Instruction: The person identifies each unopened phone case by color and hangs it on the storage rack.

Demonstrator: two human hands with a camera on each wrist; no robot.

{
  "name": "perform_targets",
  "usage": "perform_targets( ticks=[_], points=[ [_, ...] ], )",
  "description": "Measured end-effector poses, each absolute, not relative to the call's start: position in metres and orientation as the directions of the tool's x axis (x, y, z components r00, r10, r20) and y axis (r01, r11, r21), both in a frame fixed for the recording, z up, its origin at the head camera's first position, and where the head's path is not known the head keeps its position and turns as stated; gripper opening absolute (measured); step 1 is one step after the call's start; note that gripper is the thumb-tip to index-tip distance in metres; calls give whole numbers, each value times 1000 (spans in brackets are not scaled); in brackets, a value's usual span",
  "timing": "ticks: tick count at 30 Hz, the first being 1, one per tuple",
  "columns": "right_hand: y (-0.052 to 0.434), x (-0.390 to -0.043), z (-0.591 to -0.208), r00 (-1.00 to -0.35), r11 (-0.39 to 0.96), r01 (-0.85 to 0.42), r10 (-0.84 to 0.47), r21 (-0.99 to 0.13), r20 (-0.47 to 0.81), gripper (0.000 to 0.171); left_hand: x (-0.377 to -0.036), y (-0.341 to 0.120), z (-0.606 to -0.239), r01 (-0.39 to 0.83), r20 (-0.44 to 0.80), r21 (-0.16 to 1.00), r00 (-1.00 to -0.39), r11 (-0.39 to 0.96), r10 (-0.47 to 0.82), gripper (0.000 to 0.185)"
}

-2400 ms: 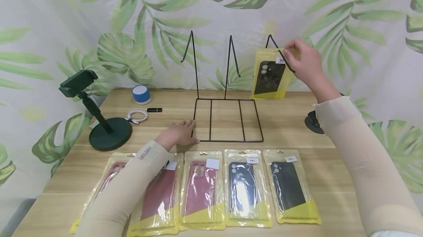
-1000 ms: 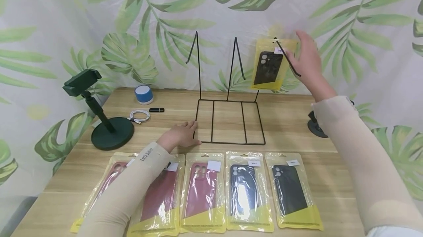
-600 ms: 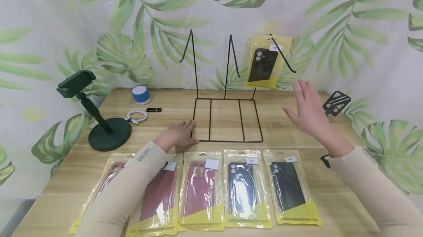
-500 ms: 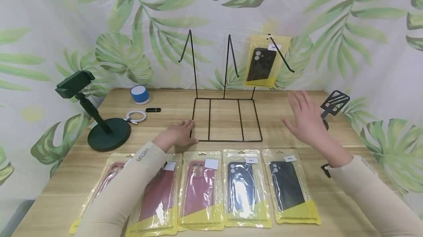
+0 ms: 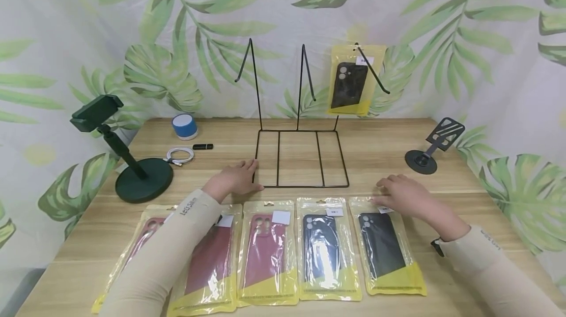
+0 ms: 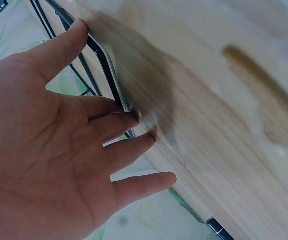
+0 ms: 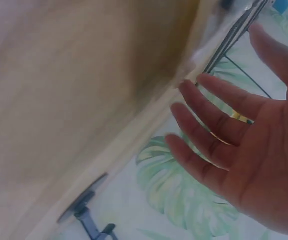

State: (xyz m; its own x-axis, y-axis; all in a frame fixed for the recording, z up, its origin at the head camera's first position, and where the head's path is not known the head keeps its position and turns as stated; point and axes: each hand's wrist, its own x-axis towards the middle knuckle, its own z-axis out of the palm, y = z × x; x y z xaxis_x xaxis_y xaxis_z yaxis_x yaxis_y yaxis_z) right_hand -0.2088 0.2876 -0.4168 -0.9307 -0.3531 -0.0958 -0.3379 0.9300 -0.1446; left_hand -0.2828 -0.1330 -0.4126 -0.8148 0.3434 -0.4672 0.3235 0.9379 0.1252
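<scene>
My left hand (image 5: 237,178) rests at the left front corner of a black wire display rack (image 5: 300,187), its fingers spread and touching the base in the left wrist view. On the rack's right hook hangs a yellow-clear pouch with a black phone case (image 5: 349,83); the other two hooks carry nothing. My right hand (image 5: 404,196) hovers over or touches the top of the rightmost pouched black phone case (image 5: 382,245), fingers loosely extended. Left of it lie a pouched dark blue phone case (image 5: 321,248), a pouched pink phone case (image 5: 265,253) and more pink ones, partly under my left sleeve.
A green phone stand (image 5: 143,179) stands at the left, with a blue-white cylinder (image 5: 184,127), a coiled white cable (image 5: 180,155) and a small black stick (image 5: 203,146) behind it. A black folding stand (image 5: 421,160) is at the right. A leaf-print curtain backs the table.
The pouch now hangs farther back on the right hook, released by my right hand. That hand has come down and forward to the rightmost pouch. My left hand stays on the rack.
</scene>
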Motion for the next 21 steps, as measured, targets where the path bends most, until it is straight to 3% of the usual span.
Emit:
perform_targets(
  ticks=[5, 14, 21],
  points=[
    [292, -210, -420, -939, 935, -260, -303, -243, -164, 54, -283, -132, -412, 327, -468, 125, -813, 937, 346, 86],
    [297, -211, -424, -931, 921, -177, -270, -347, -243, 19, -285, -132, -412, 337, -465, 118, -812, 934, 352, 85],
    [300, -210, -420, -947, 919, -229, -286, -321, -145, 9, -285, -133, -414, 334, -465, 123, -812, 934, 352, 86]
  ],
)
